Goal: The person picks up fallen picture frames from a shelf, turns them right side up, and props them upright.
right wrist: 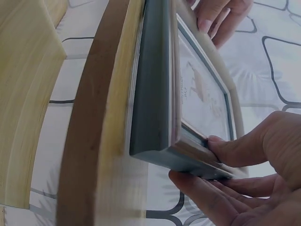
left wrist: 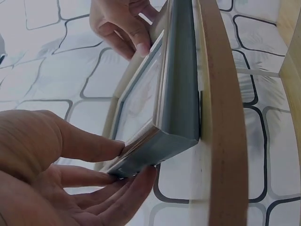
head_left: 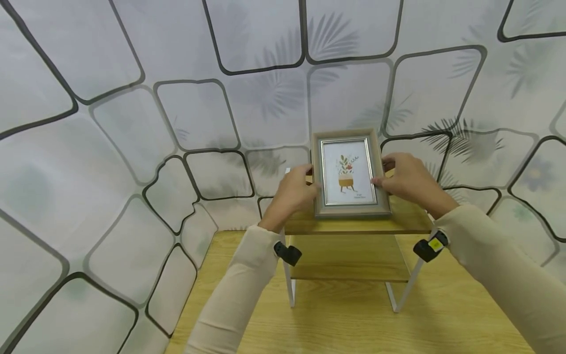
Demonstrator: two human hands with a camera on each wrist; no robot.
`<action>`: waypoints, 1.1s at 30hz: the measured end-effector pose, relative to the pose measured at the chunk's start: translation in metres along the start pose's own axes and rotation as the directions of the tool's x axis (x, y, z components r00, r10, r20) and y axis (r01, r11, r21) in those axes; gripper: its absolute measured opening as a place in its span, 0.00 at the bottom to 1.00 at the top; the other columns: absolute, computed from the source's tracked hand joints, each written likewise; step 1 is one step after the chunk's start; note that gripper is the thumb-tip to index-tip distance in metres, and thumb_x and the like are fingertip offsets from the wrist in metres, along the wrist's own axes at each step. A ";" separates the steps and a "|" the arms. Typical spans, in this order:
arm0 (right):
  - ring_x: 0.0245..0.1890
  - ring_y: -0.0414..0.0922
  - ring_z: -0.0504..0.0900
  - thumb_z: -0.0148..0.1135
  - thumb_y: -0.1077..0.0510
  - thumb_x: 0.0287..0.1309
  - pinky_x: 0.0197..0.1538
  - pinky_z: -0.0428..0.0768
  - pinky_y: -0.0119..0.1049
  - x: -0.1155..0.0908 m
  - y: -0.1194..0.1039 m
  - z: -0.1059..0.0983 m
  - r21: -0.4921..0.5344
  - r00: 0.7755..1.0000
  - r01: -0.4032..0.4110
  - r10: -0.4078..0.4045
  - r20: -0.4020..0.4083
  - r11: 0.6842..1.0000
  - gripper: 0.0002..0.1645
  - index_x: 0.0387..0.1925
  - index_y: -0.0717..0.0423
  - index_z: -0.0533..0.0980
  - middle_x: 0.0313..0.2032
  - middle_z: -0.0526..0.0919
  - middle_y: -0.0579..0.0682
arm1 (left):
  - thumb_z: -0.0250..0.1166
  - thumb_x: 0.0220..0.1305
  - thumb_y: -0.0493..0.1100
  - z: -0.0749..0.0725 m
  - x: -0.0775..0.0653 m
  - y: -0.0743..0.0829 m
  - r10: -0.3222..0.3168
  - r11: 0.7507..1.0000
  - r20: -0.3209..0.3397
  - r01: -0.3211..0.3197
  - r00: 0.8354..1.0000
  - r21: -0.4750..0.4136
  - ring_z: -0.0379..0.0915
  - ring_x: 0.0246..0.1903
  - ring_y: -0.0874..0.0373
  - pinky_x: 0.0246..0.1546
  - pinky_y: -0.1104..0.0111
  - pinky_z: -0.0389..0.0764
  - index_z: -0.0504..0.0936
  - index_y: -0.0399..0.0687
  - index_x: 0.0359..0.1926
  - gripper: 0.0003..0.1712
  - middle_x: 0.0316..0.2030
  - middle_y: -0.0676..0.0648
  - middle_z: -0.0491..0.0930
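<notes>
A picture frame (head_left: pixel 351 212) with a beige-grey border and silver inner trim stands on the top board of a small two-tier wooden shelf (head_left: pixel 407 216), leaning back a little. Its picture shows a plant in a brown pot. My left hand (head_left: pixel 295 192) grips the left side, thumb on the front and fingers along the side edge, as the left wrist view also shows. On the opposite side my right hand (head_left: pixel 404 179) pinches the border the same way; in the right wrist view the thumb (right wrist: pixel 235 149) presses the front. The frame's back is hidden.
The shelf has a lower board (head_left: pixel 349 255) and white metal legs (head_left: pixel 289 285). It stands on a wood-patterned floor (head_left: pixel 345 324). Behind and to the left rise walls (head_left: pixel 119 196) covered in patterned sheeting with dark rounded outlines and leaf prints.
</notes>
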State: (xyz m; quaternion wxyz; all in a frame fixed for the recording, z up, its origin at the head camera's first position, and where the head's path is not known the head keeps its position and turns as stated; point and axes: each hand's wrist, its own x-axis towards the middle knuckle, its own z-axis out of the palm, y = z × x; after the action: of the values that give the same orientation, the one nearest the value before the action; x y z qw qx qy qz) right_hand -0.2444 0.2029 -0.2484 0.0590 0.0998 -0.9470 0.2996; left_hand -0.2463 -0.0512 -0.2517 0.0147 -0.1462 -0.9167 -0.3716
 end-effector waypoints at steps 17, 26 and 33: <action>0.50 0.61 0.82 0.69 0.57 0.63 0.37 0.80 0.36 -0.008 -0.002 0.003 0.135 0.983 0.053 -0.028 -0.182 0.990 0.39 0.68 0.71 0.64 0.58 0.74 0.68 | 0.67 0.69 0.39 0.004 -0.001 -0.001 0.013 0.971 -0.213 -0.064 0.977 -0.231 0.82 0.50 0.55 0.42 0.66 0.85 0.70 0.45 0.72 0.32 0.60 0.48 0.79; 0.53 0.64 0.79 0.70 0.58 0.63 0.51 0.81 0.58 -0.010 0.001 0.004 0.198 0.969 0.073 -0.023 -0.245 0.977 0.40 0.69 0.69 0.61 0.59 0.70 0.68 | 0.68 0.69 0.39 0.002 -0.003 0.000 0.054 0.961 -0.235 -0.115 0.970 -0.251 0.80 0.52 0.51 0.47 0.64 0.83 0.74 0.42 0.66 0.27 0.54 0.46 0.79; 0.49 0.63 0.82 0.71 0.60 0.62 0.45 0.83 0.49 -0.013 0.005 0.008 0.181 0.954 0.116 -0.059 -0.294 0.977 0.39 0.66 0.69 0.62 0.57 0.72 0.66 | 0.69 0.67 0.38 0.003 -0.004 -0.002 0.065 0.958 -0.237 -0.127 0.969 -0.256 0.80 0.51 0.51 0.45 0.64 0.84 0.75 0.42 0.63 0.25 0.51 0.46 0.79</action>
State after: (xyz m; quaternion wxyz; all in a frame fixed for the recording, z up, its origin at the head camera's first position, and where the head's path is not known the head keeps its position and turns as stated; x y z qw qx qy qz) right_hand -0.2336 0.2042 -0.2601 0.1989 0.1026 -0.8887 0.4000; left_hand -0.2430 -0.0517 -0.2559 0.1173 -0.1482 -0.8416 -0.5059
